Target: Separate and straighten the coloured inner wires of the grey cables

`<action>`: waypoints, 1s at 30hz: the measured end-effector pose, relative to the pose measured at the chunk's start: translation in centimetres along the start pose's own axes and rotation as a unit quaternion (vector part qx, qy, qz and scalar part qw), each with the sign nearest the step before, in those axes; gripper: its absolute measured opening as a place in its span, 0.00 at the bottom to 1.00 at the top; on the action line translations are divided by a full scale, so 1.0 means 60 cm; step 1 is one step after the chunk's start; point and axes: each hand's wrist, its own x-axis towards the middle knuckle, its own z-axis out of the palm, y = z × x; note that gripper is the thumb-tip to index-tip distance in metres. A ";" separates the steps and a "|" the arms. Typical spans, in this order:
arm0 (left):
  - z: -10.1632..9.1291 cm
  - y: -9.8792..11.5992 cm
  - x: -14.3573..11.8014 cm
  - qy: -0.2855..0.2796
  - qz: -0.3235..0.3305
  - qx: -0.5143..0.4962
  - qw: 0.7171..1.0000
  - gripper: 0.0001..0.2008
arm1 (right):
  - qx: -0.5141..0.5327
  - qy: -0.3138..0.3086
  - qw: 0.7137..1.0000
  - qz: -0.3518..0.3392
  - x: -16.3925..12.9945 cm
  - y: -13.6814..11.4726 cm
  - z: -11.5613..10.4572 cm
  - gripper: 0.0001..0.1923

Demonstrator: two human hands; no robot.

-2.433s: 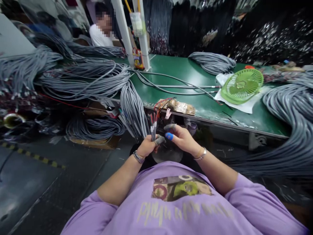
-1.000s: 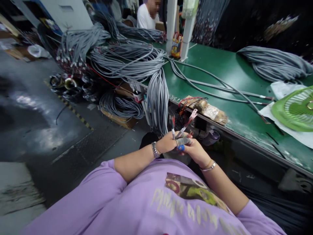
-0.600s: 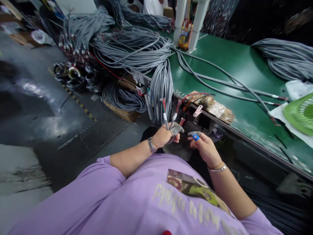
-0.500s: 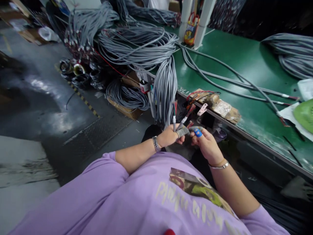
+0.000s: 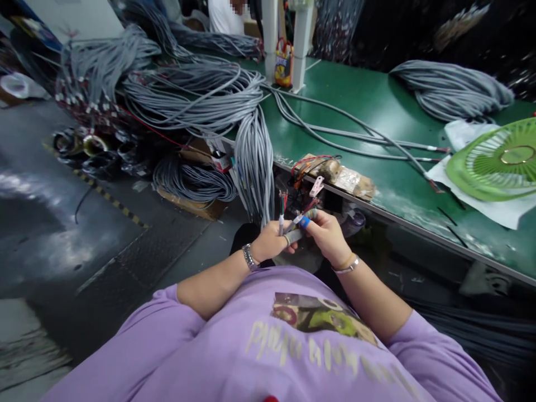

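Grey cable ends with red tips [image 5: 282, 215] held tight in closed left hand [image 5: 270, 244], one end pinched by closed right hand [image 5: 328, 237]; best gripped low and pulled gently.

Even overhead light is thrown on the green table [image 5: 377, 106]; glare is seen on the floor [image 5: 37, 245]. Edges are bent and smeared; the far background is left dark

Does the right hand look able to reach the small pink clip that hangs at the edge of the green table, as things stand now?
Probably yes. The pink clip hangs just above the right hand, with only thin wire ends nearby. But both hands are pinching those wires, so the right must let go first.
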 end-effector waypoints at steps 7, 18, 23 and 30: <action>0.006 0.009 0.004 0.028 0.011 -0.016 0.999 0.16 | 0.022 -0.018 1.000 0.011 0.007 0.002 0.001 0.16; 0.001 0.018 0.019 -0.027 -0.029 -0.005 0.999 0.17 | -0.021 -0.022 0.999 0.012 0.015 -0.009 -0.012 0.16; 0.007 0.013 0.017 0.033 -0.012 -0.048 0.998 0.19 | 0.011 -0.005 1.000 0.015 0.014 -0.006 -0.005 0.15; 0.014 0.001 0.016 0.095 0.005 -0.096 0.991 0.18 | 0.069 0.038 0.996 0.043 0.007 0.010 -0.002 0.16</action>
